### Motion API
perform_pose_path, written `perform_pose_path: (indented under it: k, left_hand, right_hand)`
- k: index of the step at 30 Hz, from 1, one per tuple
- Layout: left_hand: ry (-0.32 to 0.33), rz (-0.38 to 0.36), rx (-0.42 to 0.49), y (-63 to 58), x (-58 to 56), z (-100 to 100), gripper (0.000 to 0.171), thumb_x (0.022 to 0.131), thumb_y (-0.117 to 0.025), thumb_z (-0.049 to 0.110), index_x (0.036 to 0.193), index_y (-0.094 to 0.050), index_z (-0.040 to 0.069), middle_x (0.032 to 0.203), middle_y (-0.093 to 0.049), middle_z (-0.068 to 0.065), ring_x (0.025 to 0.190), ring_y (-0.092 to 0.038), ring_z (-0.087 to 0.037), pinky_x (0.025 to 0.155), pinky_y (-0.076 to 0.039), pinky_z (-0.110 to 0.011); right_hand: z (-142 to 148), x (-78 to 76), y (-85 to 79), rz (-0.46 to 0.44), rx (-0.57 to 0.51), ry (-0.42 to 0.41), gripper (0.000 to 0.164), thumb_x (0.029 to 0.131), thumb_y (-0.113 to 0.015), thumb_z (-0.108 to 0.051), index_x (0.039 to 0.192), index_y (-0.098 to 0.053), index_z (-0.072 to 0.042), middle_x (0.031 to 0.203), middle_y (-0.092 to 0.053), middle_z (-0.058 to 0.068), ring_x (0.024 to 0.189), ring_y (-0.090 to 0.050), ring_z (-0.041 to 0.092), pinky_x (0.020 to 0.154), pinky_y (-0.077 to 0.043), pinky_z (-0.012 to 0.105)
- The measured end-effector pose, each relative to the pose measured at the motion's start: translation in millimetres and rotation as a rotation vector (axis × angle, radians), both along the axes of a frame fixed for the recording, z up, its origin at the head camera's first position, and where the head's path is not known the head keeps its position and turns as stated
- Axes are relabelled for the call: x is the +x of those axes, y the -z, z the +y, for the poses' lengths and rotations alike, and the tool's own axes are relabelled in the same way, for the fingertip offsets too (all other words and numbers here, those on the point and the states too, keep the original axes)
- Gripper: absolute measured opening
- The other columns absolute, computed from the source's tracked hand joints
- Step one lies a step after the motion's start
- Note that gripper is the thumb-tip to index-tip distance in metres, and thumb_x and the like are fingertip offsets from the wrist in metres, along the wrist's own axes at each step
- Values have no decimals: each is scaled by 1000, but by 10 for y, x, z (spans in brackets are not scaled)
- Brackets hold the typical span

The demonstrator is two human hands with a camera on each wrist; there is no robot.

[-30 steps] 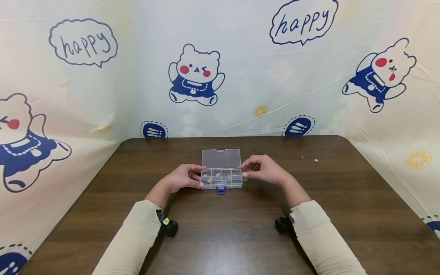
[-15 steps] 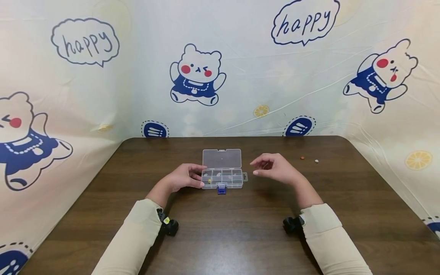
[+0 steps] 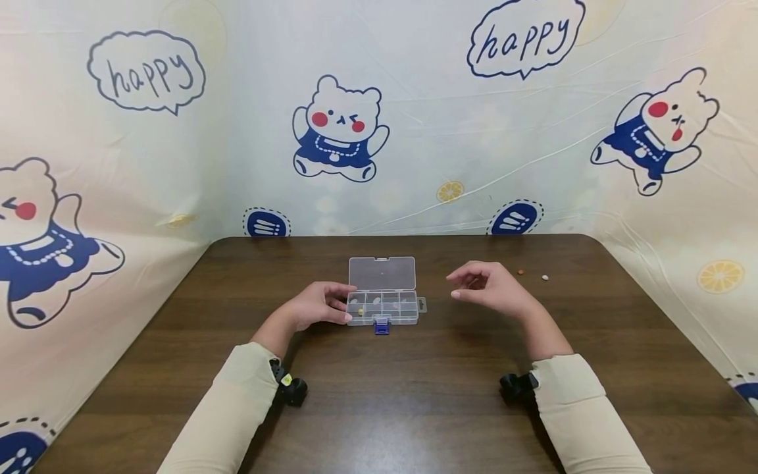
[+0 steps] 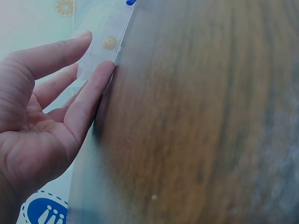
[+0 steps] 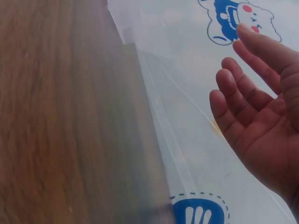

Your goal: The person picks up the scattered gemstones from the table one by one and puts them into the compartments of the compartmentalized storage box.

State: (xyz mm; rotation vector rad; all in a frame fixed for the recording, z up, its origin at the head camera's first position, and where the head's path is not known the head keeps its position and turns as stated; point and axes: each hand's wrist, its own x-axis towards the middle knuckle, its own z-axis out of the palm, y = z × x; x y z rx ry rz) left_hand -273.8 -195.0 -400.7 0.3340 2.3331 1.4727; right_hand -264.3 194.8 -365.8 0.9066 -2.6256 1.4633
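clear box (image 3: 391, 308) lies against the left hand (image 3: 314, 306).

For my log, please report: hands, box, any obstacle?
Left hand holds box at left end. Right hand apart, holding nothing. Lid open; no obstacle seen at box.

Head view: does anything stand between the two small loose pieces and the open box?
Yes: the right hand is between the box and both the orange-brown piece and the white piece. The opened lid isn't in the way.
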Motion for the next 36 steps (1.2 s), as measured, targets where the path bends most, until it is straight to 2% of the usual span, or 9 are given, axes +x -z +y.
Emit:
perform_pose_path:
  k: [5,10,17,25,31,36]
  left_hand:
    - [7,6,0,1,-13,0,66,76,-81,0,137,-56,7,131,-54,-16,103,-60,-25,83,-56,-33]
    - [4,6,-1,-9,-9,6,66,76,-81,-1,137,-56,7,131,-54,-16,104,-59,-25,83,-56,-34]
    - [3,0,0,-6,-2,22,66,76,-81,-1,137,-56,7,131,-53,-17,103,-59,-26,83,-56,-34]
    - [0,-4,-4,7,-3,28,66,76,-81,0,137,-56,7,131,-53,-17,103,-59,-26,83,-56,-34]
    - [-5,-7,-4,11,-2,11,66,77,-81,-1,137,-56,7,131,-53,-16,103,-59,-26,83,-56,-33]
    - [-3,-6,-2,13,-1,-5,66,76,-81,0,137,-56,7,130,-54,-16,103,-58,-26,82,-56,-33]
  right_hand:
    - [65,26,-31,-11,1,33,27,84,-78,-13,110,-71,-8,98,-68,11,88,-59,25,72,-51,33]
    - [116,24,-38,-23,10,75,28,85,-76,-8,112,-69,-3,101,-67,13,91,-59,29,73,-51,36]
    - [261,34,-27,-15,-10,107,28,85,-77,-16,110,-70,-6,100,-67,14,88,-59,25,72,-51,30]
    - [410,32,-17,-15,-37,145,29,86,-76,-15,112,-70,-4,103,-65,21,89,-59,25,73,-52,28]
    - [494,27,-27,-9,-23,188,30,86,-77,-16,113,-69,-4,101,-67,14,89,-58,25,71,-51,25]
    - [579,12,7,-20,-18,226,33,86,-76,-19,115,-69,-4,106,-66,17,90,-58,25,72,-51,25]
